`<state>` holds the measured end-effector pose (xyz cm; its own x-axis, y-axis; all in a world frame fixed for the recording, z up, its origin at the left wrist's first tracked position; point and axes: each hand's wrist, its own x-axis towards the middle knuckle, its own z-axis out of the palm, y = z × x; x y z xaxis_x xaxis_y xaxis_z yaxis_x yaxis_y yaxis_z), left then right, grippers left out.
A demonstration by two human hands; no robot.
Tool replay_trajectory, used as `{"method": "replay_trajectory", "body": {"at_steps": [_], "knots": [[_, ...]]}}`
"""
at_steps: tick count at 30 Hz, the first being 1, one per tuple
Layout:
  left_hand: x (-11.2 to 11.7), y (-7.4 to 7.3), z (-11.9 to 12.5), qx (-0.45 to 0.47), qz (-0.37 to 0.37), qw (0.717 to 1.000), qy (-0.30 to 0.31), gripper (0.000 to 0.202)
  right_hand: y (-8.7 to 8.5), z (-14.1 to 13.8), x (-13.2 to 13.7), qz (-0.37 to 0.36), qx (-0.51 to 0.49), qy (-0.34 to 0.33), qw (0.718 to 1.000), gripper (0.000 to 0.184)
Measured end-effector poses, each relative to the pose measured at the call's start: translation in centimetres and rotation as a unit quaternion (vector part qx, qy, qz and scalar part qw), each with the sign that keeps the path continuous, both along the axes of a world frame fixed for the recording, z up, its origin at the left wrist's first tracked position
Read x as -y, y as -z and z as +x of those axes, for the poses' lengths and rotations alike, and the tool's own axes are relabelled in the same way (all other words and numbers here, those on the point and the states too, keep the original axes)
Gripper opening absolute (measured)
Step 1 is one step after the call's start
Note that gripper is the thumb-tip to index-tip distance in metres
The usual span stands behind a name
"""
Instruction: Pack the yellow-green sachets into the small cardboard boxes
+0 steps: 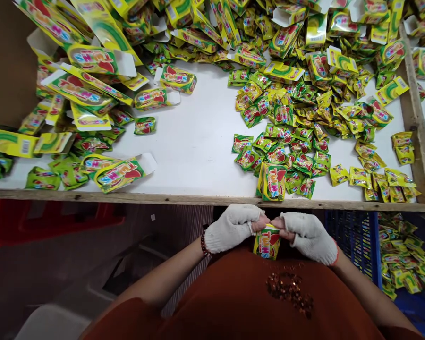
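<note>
- rust shirt (212,302), just beside box (267,246) bottom
- left hand (233,229), right hand (310,236) pinch box top from either side
- best press evenly, avoid crushing corners

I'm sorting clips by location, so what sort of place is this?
Probably a packing workshop: a wood-edged white table bears heaps of small packets and many printed boxes, while the left hand and right hand, in white gloves, hold one similar box.
</note>
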<state>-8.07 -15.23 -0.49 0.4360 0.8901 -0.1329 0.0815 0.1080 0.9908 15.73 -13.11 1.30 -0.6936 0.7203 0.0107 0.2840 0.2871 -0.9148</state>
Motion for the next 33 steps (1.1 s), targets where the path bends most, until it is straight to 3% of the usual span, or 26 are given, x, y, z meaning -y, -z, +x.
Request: {"method": "replay_trajectory", "body": {"at_steps": [3,6,9,11,13,16,18,20,23,28,33], "knots": [[0.4,1.5,-0.5,0.027,0.114,0.993,0.017,0.034,0.9,0.8,0.1,0.083,-0.03,-0.067,0.994,0.033],[0.6,2.0,-0.4,0.003,0.145,0.988,0.047,0.031,1.4,0.7,0.6,0.075,0.015,-0.062,0.995,0.025],[0.4,0.7,-0.1,-0.02,0.14,0.988,0.057,0.034,0.9,0.3,0.9,0.004,0.043,-0.024,0.999,0.02],[-0.3,-0.6,-0.3,-0.037,0.142,0.989,0.026,0.032,0.1,0.2,0.7,-0.034,0.034,0.03,0.998,0.019],[-1.4,-1.7,-0.5,-0.068,0.126,0.988,-0.062,0.034,-0.7,0.3,-0.1,-0.041,0.013,0.108,0.993,0.02],[-3.9,-2.1,-0.5,-0.124,0.063,0.973,-0.185,0.05,-1.0,0.0,-2.0,0.013,0.005,0.235,0.972,0.028],[-5.4,-1.9,0.2,-0.175,0.015,0.97,-0.17,0.067,-0.4,-0.6,-3.2,0.055,0.039,0.278,0.958,0.043],[-6.3,-1.6,1.2,-0.221,-0.02,0.966,-0.134,0.079,0.6,-1.4,-4.0,0.064,0.074,0.281,0.955,0.055],[-6.5,-1.1,2.6,-0.209,-0.035,0.967,-0.143,0.089,1.6,-2.2,-4.1,0.052,0.076,0.277,0.956,0.059],[-5.5,-0.5,3.4,-0.128,0.038,0.974,-0.183,0.088,1.1,-1.2,-3.6,-0.032,-0.001,0.29,0.956,0.066],[-4.7,-1.3,3.4,-0.102,0.105,0.977,-0.157,0.084,2.5,-0.4,-4.5,-0.162,-0.015,0.338,0.927,0.097]]}}
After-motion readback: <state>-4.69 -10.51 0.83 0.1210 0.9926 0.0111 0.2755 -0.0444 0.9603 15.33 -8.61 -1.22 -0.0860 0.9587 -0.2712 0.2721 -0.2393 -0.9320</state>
